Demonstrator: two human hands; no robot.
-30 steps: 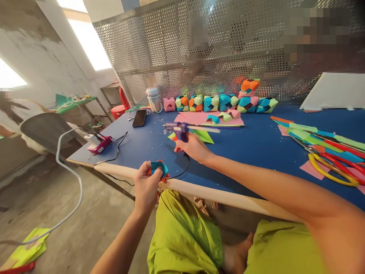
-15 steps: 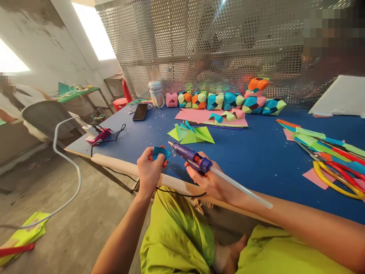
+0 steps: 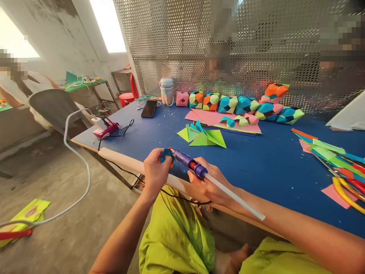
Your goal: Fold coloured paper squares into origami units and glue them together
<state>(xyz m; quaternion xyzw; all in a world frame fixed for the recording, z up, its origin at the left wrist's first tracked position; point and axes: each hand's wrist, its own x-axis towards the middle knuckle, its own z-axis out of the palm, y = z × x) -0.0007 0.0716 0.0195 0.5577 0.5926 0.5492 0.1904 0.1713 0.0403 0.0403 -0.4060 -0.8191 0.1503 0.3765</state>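
One small folded paper piece, blue and orange [image 3: 166, 155], sits pinched between the thumb and fingers of my left hand [image 3: 156, 171] above the near edge of the blue tabletop [image 3: 262, 163], apparently to steady it for the nozzle. From my remote post, I wrap my right hand [image 3: 212, 182] around a purple plastic glue gun [image 3: 185, 159], aimed toward ten o'clock at the piece; contact is unclear. Its translucent glue stick [image 3: 235, 196] points to four. Lime-green and blue folded papers [image 3: 217, 137] lie at two o'clock from the piece, probably for easy reach; multicoloured paper balls [image 3: 227, 104] line up beyond, likely out of the hands' way.
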